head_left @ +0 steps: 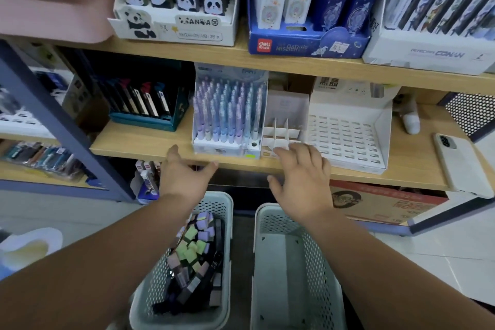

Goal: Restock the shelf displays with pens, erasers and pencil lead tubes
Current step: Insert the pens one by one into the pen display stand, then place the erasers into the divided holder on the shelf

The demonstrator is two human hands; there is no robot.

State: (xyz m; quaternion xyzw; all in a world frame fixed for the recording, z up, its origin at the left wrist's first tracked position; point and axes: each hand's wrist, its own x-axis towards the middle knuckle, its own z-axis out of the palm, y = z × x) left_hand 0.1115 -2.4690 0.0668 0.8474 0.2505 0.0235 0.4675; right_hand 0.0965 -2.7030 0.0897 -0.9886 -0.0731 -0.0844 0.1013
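white phone (459,163) – shelf edge, pink bin (53,8)

Bare forearms (no sleeves, no rings).

The pink bin (53,5) at the top shelf's left end is blurred and cropped; the left basket's (217,206) contents lie partly behind the forearm

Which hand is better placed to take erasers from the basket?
Probably the left hand: it is open directly above the left basket holding the erasers. The right hand is over the right basket.
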